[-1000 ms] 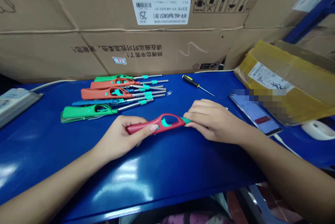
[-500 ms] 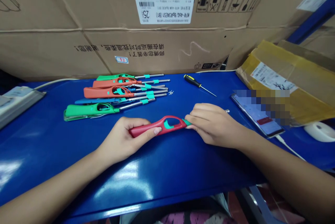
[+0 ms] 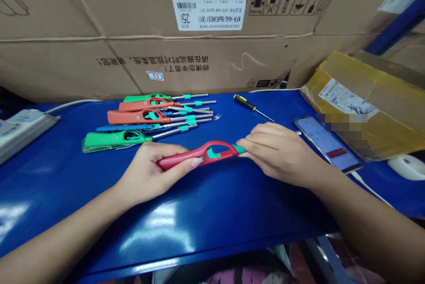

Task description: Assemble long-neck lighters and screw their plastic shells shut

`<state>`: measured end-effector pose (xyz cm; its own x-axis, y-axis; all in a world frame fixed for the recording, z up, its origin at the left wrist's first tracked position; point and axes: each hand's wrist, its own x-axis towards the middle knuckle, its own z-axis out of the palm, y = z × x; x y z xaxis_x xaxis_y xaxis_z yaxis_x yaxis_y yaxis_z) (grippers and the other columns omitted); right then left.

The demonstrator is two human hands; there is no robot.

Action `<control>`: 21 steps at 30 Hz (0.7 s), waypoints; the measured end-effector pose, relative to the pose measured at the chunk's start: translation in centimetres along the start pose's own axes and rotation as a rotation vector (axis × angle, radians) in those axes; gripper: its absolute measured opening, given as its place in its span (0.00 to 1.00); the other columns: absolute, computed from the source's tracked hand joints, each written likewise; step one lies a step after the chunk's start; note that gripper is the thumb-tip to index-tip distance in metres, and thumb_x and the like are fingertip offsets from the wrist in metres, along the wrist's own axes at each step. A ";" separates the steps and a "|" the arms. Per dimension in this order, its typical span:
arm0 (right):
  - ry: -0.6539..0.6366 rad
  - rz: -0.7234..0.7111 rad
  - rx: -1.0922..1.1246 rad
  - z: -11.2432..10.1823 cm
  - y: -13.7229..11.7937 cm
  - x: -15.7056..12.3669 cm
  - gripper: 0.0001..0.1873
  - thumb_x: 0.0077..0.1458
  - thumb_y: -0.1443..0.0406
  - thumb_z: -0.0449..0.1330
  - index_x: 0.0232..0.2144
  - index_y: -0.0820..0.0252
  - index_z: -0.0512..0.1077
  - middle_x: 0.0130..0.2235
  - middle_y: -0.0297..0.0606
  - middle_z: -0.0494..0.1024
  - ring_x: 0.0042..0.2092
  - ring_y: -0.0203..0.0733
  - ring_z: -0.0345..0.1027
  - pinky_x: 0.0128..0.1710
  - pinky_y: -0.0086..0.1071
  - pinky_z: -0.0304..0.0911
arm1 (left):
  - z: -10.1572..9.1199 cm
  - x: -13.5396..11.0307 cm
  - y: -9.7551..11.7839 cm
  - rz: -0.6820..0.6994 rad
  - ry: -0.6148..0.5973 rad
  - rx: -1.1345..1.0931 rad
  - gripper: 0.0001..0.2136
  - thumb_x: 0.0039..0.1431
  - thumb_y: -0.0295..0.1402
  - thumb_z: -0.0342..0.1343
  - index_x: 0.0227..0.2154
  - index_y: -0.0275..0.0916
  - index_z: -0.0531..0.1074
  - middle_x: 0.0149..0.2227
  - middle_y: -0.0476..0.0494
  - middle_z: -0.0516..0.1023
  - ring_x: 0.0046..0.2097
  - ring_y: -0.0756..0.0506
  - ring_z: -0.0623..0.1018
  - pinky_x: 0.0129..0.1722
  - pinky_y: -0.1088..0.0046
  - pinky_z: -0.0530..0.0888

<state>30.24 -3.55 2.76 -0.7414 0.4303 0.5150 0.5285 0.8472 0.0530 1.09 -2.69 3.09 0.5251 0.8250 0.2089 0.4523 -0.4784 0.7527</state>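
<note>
A red long-nosed lighter (image 3: 199,154) with teal trim is held between both hands just above the blue table (image 3: 206,213). My left hand (image 3: 151,173) is wrapped round its red handle end, thumb along the side. My right hand (image 3: 279,153) is closed over the nozzle end, hiding most of the metal tube; only its tip shows past the knuckles. Behind the left hand lies a pile of several lighters (image 3: 149,118), green, orange-red and blue, with metal tubes pointing right.
A black-and-yellow screwdriver (image 3: 252,107) lies at the back. A phone (image 3: 327,142) with its screen lit rests right of my right hand. A taped yellow parcel (image 3: 368,98) and big cardboard boxes (image 3: 166,31) wall the back. A grey device (image 3: 23,126) sits at the left edge.
Both hands have lifted the red lighter slightly and tilted its nozzle end upward. My right hand has shifted a little to the right and up. The grips are unchanged.
</note>
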 end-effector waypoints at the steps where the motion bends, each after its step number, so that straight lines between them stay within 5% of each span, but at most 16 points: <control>1: -0.012 0.004 -0.004 -0.1 0.1 0.0 0.10 0.67 0.70 0.56 0.43 0.70 0.76 0.36 0.45 0.82 0.38 0.44 0.69 0.39 0.39 0.65 | 0.0 0.0 0.1 -0.018 -0.008 -0.005 0.14 0.62 0.39 0.59 0.24 0.36 0.77 0.17 0.55 0.64 0.20 0.55 0.60 0.18 0.81 0.58; 21: -0.101 0.107 0.108 -0.1 0.6 -0.2 0.12 0.68 0.66 0.54 0.42 0.65 0.78 0.36 0.43 0.82 0.38 0.43 0.71 0.41 0.38 0.67 | 0.6 0.1 -0.4 -0.378 -0.139 -0.293 0.22 0.61 0.50 0.59 0.21 0.36 0.73 0.15 0.53 0.66 0.16 0.56 0.60 0.13 0.80 0.52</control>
<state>30.74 -3.17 2.81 -0.7240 0.5439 0.4243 0.5631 0.8213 -0.0920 1.38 -2.60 2.49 0.4638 0.8669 -0.1827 0.4182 -0.0325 0.9078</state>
